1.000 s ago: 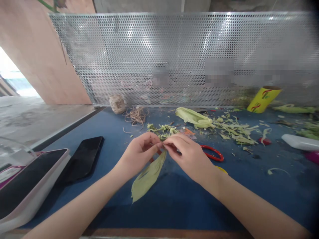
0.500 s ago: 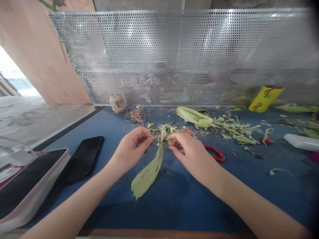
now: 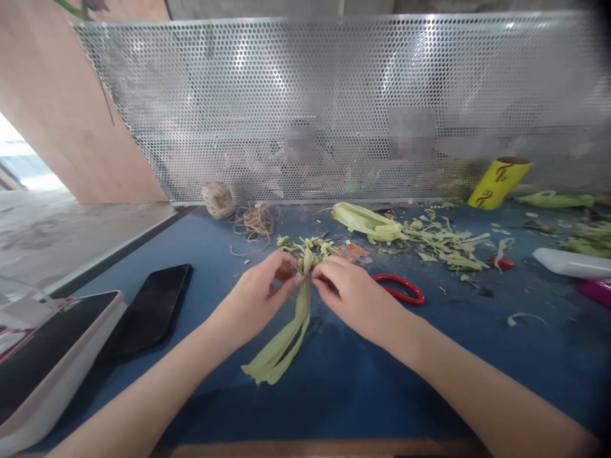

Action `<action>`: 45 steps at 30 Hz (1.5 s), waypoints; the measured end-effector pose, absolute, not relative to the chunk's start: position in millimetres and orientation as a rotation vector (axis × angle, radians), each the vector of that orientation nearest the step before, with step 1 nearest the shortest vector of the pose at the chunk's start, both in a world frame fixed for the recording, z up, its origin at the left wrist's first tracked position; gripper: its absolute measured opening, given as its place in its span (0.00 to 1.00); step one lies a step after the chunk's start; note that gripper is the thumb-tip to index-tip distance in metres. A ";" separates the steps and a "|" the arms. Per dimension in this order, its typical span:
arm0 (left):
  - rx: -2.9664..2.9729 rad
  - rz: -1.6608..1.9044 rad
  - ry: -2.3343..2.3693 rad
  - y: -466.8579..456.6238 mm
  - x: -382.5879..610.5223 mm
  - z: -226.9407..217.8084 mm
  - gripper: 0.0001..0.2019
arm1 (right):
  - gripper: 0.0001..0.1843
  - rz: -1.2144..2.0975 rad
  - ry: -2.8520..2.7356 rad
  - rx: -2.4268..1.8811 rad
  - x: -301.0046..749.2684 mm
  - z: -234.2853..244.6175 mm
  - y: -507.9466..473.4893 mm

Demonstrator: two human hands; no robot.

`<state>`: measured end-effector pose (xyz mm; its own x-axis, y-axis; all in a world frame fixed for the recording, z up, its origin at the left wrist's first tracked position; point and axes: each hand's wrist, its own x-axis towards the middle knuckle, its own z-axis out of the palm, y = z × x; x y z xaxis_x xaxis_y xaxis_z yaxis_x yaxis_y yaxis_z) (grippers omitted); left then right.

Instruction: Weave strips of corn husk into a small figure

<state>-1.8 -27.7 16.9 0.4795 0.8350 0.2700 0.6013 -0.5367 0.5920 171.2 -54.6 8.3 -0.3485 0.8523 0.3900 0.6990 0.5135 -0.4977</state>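
Observation:
A pale green corn husk leaf (image 3: 281, 343) hangs over the blue table (image 3: 363, 388), its lower part gathered into narrow folds. My left hand (image 3: 260, 296) and my right hand (image 3: 351, 296) pinch its top end from either side, fingertips almost touching. Both hands are closed on the leaf. Just behind the fingers lies a small heap of cut green husk bits (image 3: 308, 247).
Red-handled scissors (image 3: 400, 288) lie right of my right hand. A black phone (image 3: 153, 308) and a white device (image 3: 42, 356) sit at the left. Twine (image 3: 255, 221), a whole husk (image 3: 365, 222), scraps, a yellow roll (image 3: 499, 183) and a white bottle (image 3: 570, 262) stand further back, before a perforated metal screen.
The flat leaf has been drawn in at its top and now hangs narrower and folded. My hands parted a little, then came together again on it.

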 end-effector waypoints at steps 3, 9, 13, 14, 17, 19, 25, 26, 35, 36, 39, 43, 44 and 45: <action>2.552 0.612 1.107 -29.1 -0.9 21.2 0.08 | 0.05 0.348 -2.150 -1.297 171.5 7.7 -55.6; 2.559 0.626 1.129 -33.7 1.2 24.5 0.15 | 0.05 0.464 -2.184 -1.261 170.7 9.6 -57.5; 2.470 0.628 1.187 -32.7 1.7 22.1 0.17 | 0.08 0.416 -2.205 -1.255 169.3 11.0 -59.0; 2.460 0.629 1.174 -32.7 1.9 21.8 0.17 | 0.07 0.391 -2.213 -1.253 169.0 10.9 -58.8; 2.443 0.662 1.138 -33.6 2.3 21.8 0.17 | 0.07 0.261 -2.262 -1.224 169.0 10.5 -56.4; 2.391 0.704 1.116 -34.4 2.2 21.6 0.18 | 0.08 0.190 -2.293 -1.178 169.5 10.3 -54.0; 2.131 0.871 1.014 -35.7 2.7 16.3 0.18 | 0.07 0.150 -2.347 -1.035 175.0 6.3 -46.3; 2.078 0.899 0.992 -36.1 3.2 15.2 0.18 | 0.07 0.109 -2.366 -0.992 176.2 5.2 -45.1; 1.484 0.996 0.831 -42.8 8.5 14.1 0.20 | 0.10 -0.236 -2.467 -0.755 178.2 4.8 -40.8; 1.466 0.996 0.832 -43.7 8.4 14.6 0.20 | 0.10 -0.233 -2.469 -0.750 178.0 5.0 -41.0; 1.438 0.987 0.835 -44.7 7.9 14.3 0.21 | 0.10 -0.230 -2.477 -0.737 177.7 4.0 -41.0; 1.432 0.976 0.818 -39.1 9.9 7.0 0.20 | 0.09 -0.209 -2.428 -0.778 176.2 1.5 -42.4; 1.443 0.986 0.833 -36.7 10.9 4.6 0.20 | 0.09 -0.154 -2.394 -0.822 175.4 1.5 -43.6; 1.458 1.000 0.866 -34.3 11.9 2.4 0.19 | 0.08 -0.078 -2.355 -0.870 174.5 1.7 -45.2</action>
